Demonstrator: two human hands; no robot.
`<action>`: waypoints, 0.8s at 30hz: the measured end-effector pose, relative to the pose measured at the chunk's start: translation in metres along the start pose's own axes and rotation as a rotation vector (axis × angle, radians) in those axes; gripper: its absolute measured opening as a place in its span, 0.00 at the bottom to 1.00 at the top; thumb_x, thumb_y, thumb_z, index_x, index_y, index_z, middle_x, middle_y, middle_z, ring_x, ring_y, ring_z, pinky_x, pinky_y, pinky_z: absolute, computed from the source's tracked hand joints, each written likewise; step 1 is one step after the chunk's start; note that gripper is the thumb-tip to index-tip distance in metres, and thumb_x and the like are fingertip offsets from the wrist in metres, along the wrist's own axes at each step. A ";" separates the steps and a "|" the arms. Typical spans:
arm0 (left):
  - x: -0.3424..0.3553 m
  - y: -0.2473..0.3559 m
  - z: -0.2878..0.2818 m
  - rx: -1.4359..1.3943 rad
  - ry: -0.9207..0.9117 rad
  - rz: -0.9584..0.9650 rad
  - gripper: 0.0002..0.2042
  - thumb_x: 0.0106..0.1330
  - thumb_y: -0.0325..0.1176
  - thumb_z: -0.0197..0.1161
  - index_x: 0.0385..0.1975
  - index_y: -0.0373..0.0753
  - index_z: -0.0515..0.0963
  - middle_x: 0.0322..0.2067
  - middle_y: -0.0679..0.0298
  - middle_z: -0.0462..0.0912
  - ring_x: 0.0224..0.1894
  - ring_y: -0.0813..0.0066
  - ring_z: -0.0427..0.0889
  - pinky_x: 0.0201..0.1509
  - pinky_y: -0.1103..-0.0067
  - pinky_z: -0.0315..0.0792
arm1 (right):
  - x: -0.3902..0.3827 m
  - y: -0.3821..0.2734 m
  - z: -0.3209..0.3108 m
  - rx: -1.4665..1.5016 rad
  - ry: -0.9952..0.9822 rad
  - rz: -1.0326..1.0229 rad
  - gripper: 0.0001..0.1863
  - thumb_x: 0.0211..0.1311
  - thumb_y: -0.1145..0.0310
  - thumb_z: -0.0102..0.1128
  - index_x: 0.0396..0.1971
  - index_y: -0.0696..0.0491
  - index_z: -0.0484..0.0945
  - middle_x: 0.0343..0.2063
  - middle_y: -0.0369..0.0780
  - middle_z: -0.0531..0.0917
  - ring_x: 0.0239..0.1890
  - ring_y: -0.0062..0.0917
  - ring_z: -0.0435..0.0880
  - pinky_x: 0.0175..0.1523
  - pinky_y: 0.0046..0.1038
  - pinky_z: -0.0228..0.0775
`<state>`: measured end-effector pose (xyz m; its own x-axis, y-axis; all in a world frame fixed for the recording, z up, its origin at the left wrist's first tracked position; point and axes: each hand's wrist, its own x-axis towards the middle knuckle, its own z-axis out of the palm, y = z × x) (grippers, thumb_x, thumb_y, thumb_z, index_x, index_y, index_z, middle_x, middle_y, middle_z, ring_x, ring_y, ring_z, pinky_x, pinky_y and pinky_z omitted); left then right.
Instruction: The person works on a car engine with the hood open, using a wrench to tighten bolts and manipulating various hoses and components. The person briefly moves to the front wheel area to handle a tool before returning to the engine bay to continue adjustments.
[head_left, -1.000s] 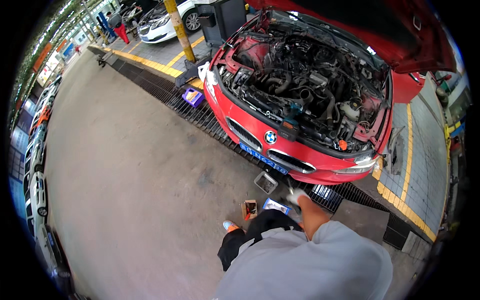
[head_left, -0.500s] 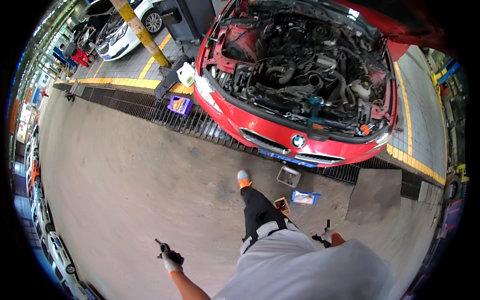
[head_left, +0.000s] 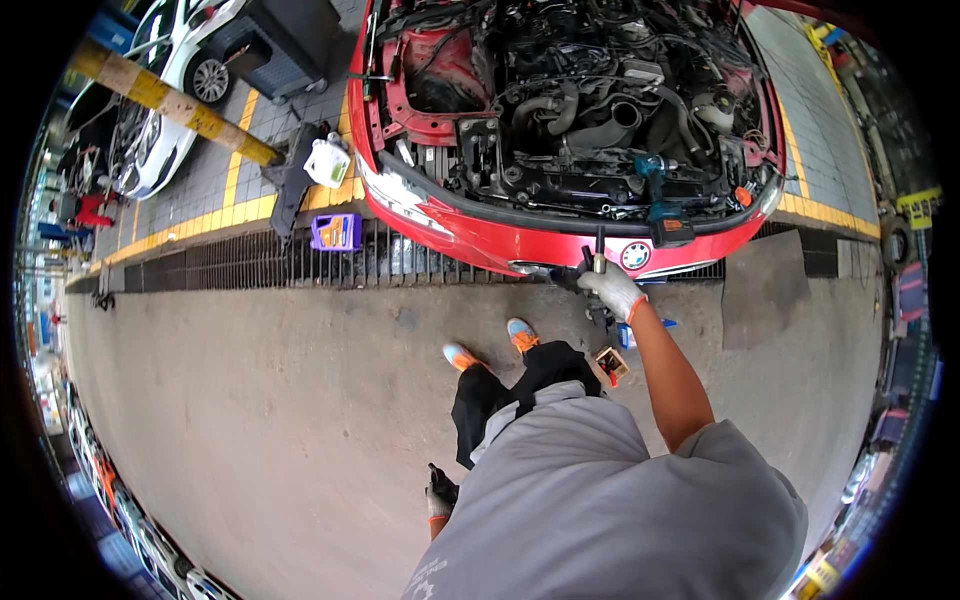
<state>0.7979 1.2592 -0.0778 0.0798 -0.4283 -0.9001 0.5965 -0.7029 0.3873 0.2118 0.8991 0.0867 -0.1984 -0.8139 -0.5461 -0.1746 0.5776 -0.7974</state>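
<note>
My right hand (head_left: 612, 288), in a white glove with an orange cuff, holds dark parts (head_left: 590, 272) with rod-like ends, raised in front of the red car's bumper (head_left: 700, 245). My left hand (head_left: 438, 500), similarly gloved, is low beside my left leg, closed on a dark object (head_left: 443, 482), partly hidden by my body. In the open engine bay (head_left: 560, 80) a teal-and-black cordless drill (head_left: 660, 200) rests on the front crossmember, near a small orange cap (head_left: 743, 196). A blue-edged tray (head_left: 628, 337) and a small box of items (head_left: 612, 366) lie on the floor, partly behind my body and right arm.
A drain grate (head_left: 450, 258) runs under the bumper, with a purple jug (head_left: 335, 232) on it. A white jug (head_left: 326, 160), yellow post (head_left: 180, 105), tool cart (head_left: 260, 50) and white car (head_left: 160, 140) stand left. A dark mat (head_left: 760, 290) lies right. A person in red (head_left: 92, 210) is far left.
I have stepped toward the car and my view has turned. My right hand has risen with its parts to bumper height; my left hand has moved in beside my leg.
</note>
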 end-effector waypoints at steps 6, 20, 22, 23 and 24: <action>0.044 0.170 0.039 0.039 0.131 -0.207 0.19 0.72 0.55 0.56 0.19 0.57 0.68 0.12 0.74 0.61 0.14 0.74 0.63 0.21 0.73 0.56 | -0.026 0.037 0.039 0.504 0.309 0.485 0.08 0.59 0.62 0.61 0.26 0.50 0.77 0.13 0.32 0.69 0.12 0.21 0.67 0.19 0.28 0.61; 0.155 0.447 0.138 0.417 -0.051 0.023 0.14 0.72 0.51 0.53 0.36 0.49 0.78 0.18 0.70 0.72 0.16 0.69 0.72 0.20 0.71 0.68 | -0.109 0.071 0.049 0.805 0.744 0.422 0.10 0.56 0.62 0.65 0.25 0.50 0.75 0.15 0.35 0.72 0.15 0.26 0.71 0.21 0.31 0.67; 0.161 0.456 0.154 0.403 -0.209 0.078 0.15 0.73 0.52 0.52 0.38 0.49 0.79 0.19 0.70 0.72 0.16 0.67 0.71 0.20 0.70 0.66 | -0.094 0.048 0.072 0.874 0.742 0.385 0.09 0.56 0.64 0.65 0.27 0.51 0.74 0.17 0.35 0.73 0.16 0.25 0.72 0.22 0.30 0.66; 0.168 0.452 0.157 0.403 -0.211 0.075 0.15 0.73 0.52 0.52 0.38 0.49 0.79 0.18 0.70 0.71 0.16 0.67 0.71 0.20 0.70 0.66 | -0.093 0.034 0.080 0.871 0.743 0.366 0.09 0.56 0.65 0.65 0.27 0.52 0.74 0.17 0.35 0.73 0.16 0.25 0.72 0.22 0.30 0.66; 0.172 0.449 0.159 0.402 -0.212 0.072 0.16 0.74 0.53 0.51 0.39 0.50 0.79 0.18 0.70 0.71 0.16 0.67 0.71 0.20 0.70 0.66 | -0.082 0.049 0.082 0.922 0.685 0.430 0.08 0.57 0.66 0.64 0.29 0.54 0.77 0.19 0.39 0.75 0.18 0.29 0.76 0.22 0.33 0.70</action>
<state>0.9525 0.7802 -0.0272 -0.0805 -0.5618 -0.8233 0.2346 -0.8135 0.5322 0.2992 0.9893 0.0715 -0.5860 -0.2060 -0.7837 0.7231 0.3037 -0.6205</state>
